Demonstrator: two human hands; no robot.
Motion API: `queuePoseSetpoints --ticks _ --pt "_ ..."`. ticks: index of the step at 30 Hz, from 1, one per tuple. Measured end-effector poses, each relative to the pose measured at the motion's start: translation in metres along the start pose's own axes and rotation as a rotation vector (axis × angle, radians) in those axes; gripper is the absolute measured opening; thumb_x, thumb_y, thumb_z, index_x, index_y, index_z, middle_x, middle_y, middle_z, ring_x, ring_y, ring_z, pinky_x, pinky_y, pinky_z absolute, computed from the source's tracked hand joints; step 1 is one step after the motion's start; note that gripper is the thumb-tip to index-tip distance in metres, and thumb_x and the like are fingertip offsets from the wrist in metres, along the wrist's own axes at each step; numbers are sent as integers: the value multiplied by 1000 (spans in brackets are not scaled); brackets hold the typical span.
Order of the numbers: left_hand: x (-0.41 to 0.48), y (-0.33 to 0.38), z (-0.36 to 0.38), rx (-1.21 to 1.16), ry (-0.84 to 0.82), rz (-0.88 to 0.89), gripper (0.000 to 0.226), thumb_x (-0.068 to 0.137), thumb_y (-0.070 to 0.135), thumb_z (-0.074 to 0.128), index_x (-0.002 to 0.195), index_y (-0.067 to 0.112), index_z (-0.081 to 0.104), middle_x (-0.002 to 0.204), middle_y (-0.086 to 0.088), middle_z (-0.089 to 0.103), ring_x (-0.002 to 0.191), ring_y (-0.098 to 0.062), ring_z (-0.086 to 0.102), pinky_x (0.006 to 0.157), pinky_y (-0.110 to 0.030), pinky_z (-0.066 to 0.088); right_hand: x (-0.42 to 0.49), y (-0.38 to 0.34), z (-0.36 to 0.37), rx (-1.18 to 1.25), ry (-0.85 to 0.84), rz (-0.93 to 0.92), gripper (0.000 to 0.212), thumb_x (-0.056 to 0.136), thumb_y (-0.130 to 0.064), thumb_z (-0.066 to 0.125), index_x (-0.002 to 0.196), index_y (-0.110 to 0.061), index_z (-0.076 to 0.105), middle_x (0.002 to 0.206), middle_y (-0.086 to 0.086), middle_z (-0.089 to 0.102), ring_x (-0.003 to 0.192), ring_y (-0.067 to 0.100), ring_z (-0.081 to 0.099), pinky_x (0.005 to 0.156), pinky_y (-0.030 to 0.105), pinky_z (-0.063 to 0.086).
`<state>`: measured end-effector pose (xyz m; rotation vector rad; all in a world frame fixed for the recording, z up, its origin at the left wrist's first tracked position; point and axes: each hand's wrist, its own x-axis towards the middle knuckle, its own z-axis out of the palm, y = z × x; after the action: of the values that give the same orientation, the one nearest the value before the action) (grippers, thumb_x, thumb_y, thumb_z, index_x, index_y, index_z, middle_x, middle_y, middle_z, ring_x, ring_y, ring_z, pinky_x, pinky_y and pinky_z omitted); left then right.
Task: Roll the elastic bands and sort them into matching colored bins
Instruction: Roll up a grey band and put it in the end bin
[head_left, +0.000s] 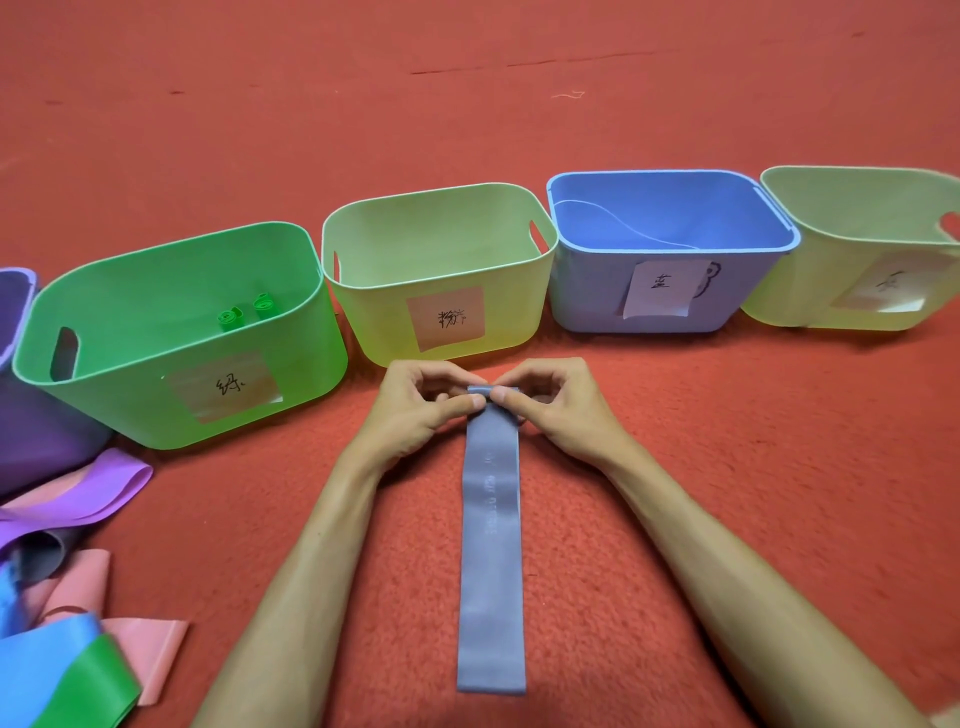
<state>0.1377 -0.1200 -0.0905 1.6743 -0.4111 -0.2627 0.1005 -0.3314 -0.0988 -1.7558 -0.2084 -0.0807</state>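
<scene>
A grey-blue elastic band (492, 551) lies flat on the red carpet, running from near me toward the bins. Its far end is folded over into a small roll. My left hand (423, 402) and my right hand (550, 402) both pinch that rolled end between thumbs and fingers. Behind them stand a green bin (130, 395) holding two rolled green bands (244, 313), a pale yellow-green bin (363, 291), a blue bin (582, 306) and another pale yellow bin (779, 306). Each bin carries a paper label.
A purple bin (31, 431) sits at the far left edge. In the lower left lies a heap of loose bands (67, 597) in purple, pink, blue and green. Red carpet (779, 467) stretches around and behind the bins.
</scene>
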Motion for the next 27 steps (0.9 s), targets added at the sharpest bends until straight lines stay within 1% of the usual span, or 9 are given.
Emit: queuePoseSetpoints --ticks 4,7,10,12,16,19,22,24,27 --pt "0 1 0 20 -24 -37 20 82 5 84 101 5 79 76 3 72 66 -4 55 69 -26 43 -1 0 -1 48 -3 -1 9 91 -5 77 99 -1 79 88 6 79 75 5 69 59 16 50" --pt "-1 3 -3 18 -78 -82 16 88 15 80 100 4 79 79 -6 74 63 -3 55 58 -17 41 -2 2 0 55 -13 -20 12 88 -3 79 100 -1 79 90 6 80 80 8 71 65 18 53" --pt "-1 2 -5 29 -79 -81 13 89 18 80 97 7 80 91 -20 77 75 -13 62 64 -25 45 -1 3 0 52 -15 -14 14 86 -3 81 101 -2 80 92 8 80 82 13 72 70 26 58" --pt "-1 0 -5 3 -66 -67 12 87 16 82 97 8 81 93 -26 75 78 -19 60 65 -24 46 -1 4 0 38 -12 -19 15 85 -2 82 100 -3 80 92 9 80 81 14 72 74 31 59" --pt "-1 -1 -5 13 -52 -25 13 84 8 83 97 6 81 79 -9 76 69 -10 51 61 -19 39 1 6 0 -22 -29 10 24 82 -9 86 104 -12 78 91 14 77 76 12 66 74 35 57" --pt "-1 0 -5 7 -10 6 16 80 4 85 96 3 80 88 -14 78 74 -9 59 64 -18 39 1 6 1 -91 -47 5 18 85 -25 83 100 -16 78 88 9 77 73 11 64 68 35 54" --pt "-1 -1 -2 24 6 21 19 78 -1 85 95 -1 79 80 -2 77 69 -1 60 61 -11 39 0 1 -1 -26 -58 34 7 93 -17 76 92 -11 78 81 0 76 68 6 64 59 28 52" --pt "-1 0 -1 43 -6 34 19 79 2 85 96 1 79 79 5 76 69 0 59 63 -13 40 -2 -1 -2 9 -53 36 6 94 -10 75 94 -6 78 79 0 76 67 5 63 55 23 50" --pt "-1 3 -3 54 -71 19 16 87 11 80 99 1 79 89 -2 79 79 -5 67 71 -16 47 -3 -1 -2 21 -47 16 6 92 -9 77 97 -5 79 87 9 79 75 12 68 60 31 53"
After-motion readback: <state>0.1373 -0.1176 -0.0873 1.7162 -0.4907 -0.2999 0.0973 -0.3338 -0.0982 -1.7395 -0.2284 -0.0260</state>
